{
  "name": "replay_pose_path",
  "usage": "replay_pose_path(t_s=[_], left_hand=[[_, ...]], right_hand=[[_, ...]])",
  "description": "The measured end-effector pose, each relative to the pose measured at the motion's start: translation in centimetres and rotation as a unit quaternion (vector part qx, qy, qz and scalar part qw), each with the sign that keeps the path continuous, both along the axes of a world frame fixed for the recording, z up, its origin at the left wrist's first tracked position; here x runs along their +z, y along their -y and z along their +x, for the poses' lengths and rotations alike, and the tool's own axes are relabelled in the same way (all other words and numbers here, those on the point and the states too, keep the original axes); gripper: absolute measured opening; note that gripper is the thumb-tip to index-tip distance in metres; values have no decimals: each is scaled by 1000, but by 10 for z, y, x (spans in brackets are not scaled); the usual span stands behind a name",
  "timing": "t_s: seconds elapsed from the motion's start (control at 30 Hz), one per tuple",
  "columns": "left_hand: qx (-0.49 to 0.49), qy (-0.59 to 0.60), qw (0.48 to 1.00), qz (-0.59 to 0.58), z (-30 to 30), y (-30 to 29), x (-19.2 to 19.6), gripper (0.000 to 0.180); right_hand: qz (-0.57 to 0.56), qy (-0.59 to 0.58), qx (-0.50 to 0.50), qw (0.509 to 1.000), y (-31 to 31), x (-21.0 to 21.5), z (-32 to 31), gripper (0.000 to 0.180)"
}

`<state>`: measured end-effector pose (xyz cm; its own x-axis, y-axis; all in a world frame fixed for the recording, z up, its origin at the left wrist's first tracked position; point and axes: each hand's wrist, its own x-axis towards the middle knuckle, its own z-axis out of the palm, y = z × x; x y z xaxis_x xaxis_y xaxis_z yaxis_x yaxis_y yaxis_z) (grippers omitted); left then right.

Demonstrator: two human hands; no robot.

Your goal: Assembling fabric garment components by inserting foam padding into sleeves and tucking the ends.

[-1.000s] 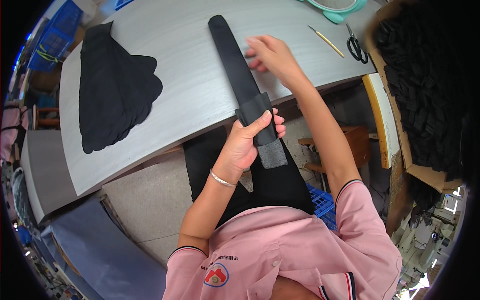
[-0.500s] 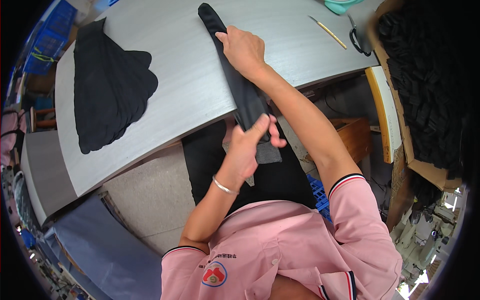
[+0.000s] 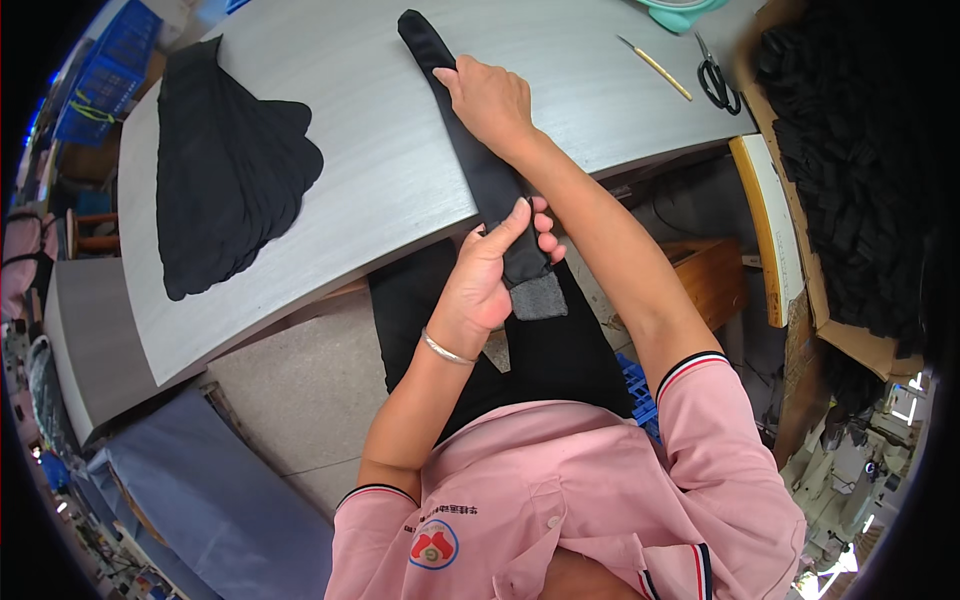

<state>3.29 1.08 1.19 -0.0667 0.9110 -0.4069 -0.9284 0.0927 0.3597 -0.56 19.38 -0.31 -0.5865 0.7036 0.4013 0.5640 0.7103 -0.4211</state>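
From the head camera, a long black strap (image 3: 478, 160) lies across the grey table (image 3: 380, 180) and hangs over its near edge. The right hand (image 3: 490, 100) lies flat and open on the strap, close to its far end, pressing it down. The left hand (image 3: 495, 275) is closed around the strap just below the table edge, with the grey end patch (image 3: 538, 296) beside the fingers. A pile of black cloth (image 3: 225, 175) lies on the table, well to the left of the strap. Scissors (image 3: 716, 78) and a yellow stick (image 3: 655, 67) lie to its right.
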Motion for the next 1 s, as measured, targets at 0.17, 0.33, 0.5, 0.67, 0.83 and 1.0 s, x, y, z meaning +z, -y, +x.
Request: replay_pose_path(t_s=[0.17, 0.33, 0.5, 0.67, 0.83, 1.0], left_hand=[[13, -45, 999, 23, 28, 21, 5, 24], [-40, -4, 998, 52, 44, 50, -1, 26], [-30, 120, 992, 37, 18, 25, 0, 43], [-23, -16, 997, 65, 32, 32, 1, 43], [-113, -56, 992, 8, 50, 83, 14, 36], [-111, -158, 981, -11, 45, 121, -12, 33]], right_hand=[[2, -13, 11, 1000, -2, 0, -1, 44], [19, -6, 1, 1000, -4, 1, -1, 41], [25, -11, 6, 1000, -3, -1, -1, 45], [19, 1, 4, 1000, -1, -2, -2, 45], [26, -9, -26, 999, -6, -5, -6, 43], [66, -22, -40, 997, -23, -3, -13, 39]])
